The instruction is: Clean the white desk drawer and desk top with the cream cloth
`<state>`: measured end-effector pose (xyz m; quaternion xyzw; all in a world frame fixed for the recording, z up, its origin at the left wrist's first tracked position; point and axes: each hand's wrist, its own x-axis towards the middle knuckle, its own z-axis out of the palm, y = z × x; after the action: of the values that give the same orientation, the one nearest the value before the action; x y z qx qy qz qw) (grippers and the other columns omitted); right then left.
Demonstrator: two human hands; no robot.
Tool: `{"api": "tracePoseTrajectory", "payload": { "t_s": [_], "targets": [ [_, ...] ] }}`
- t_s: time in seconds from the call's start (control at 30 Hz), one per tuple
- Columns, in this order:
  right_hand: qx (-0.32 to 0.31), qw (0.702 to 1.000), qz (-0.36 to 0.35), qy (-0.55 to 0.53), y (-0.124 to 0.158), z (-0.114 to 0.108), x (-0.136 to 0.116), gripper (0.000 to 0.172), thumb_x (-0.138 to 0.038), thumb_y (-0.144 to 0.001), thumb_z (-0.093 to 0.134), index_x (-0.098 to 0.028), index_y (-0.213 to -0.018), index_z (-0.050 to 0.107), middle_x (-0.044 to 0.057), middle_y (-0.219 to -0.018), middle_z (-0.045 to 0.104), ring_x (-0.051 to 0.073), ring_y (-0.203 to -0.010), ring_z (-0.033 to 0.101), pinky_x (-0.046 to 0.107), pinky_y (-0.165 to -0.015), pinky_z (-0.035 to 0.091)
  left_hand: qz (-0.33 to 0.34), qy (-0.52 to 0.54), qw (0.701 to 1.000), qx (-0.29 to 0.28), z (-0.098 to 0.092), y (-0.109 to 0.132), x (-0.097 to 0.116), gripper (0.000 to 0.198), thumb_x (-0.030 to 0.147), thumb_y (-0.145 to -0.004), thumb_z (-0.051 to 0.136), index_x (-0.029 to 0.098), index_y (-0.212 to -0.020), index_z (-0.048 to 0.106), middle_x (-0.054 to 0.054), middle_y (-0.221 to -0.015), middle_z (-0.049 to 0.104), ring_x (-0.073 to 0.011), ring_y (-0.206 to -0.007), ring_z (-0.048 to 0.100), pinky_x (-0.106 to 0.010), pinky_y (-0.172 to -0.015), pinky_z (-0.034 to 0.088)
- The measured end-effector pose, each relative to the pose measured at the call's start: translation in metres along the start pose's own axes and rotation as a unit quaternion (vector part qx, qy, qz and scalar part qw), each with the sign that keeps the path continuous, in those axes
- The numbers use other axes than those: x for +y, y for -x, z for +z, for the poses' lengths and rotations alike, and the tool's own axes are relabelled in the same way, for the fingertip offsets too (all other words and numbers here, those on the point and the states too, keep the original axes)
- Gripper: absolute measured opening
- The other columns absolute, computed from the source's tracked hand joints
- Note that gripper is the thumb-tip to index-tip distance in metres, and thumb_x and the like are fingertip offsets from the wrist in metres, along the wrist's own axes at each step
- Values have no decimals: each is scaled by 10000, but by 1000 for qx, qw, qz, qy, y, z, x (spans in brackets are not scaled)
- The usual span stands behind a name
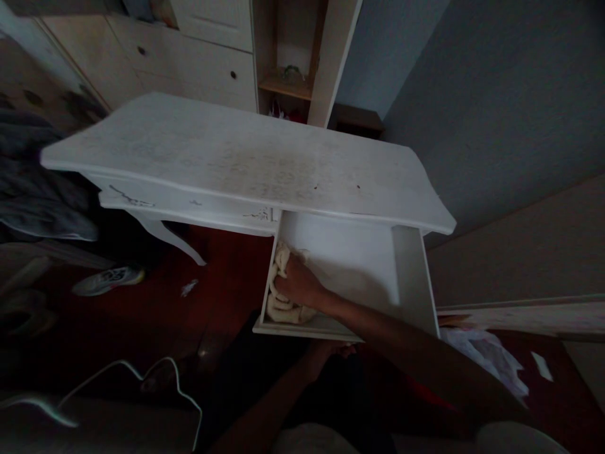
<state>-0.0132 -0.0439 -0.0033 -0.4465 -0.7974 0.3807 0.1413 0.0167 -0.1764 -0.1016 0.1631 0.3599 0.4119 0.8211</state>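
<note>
A white desk drawer is pulled out toward me from the right part of a white desk. In its left front corner lies a crumpled cream cloth, bunched along the side wall. My right hand reaches in from the right and is closed on the cloth; its fingertips are hidden in the folds. Low in front of the drawer, my left hand is just under the front panel's edge. Dim light and the panel hide most of its fingers, so its grip cannot be made out.
Smudges and small specks mark the desktop. White cabinets stand behind it, a grey wall to the right. On the reddish floor are a shoe and a white plastic bag. A white cable loops at lower left.
</note>
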Motion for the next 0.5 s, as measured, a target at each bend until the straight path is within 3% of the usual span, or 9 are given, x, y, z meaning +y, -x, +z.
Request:
{"api": "tracePoseTrajectory", "payload": {
  "t_s": [0.23,0.5],
  "targets": [
    [-76,996,-42,-13,22,-18,-1,391,-210,-707,680,-207,-1080,562,69,-1046,641,244,-998,597,384,-898,485,-1,-16,1000,0,0,3,3,347,419,-584,813,116,-716,705,-81,-728,691,-194,-711,588,-364,-756,436],
    [-169,979,-111,23,26,-45,5,439,-177,-645,745,-175,-1061,605,91,-1077,612,229,-965,579,397,-920,492,12,-62,998,7,-2,4,3,306,438,-609,772,143,-669,715,-79,-740,704,-216,-742,592,-376,-791,448]
  ]
}}
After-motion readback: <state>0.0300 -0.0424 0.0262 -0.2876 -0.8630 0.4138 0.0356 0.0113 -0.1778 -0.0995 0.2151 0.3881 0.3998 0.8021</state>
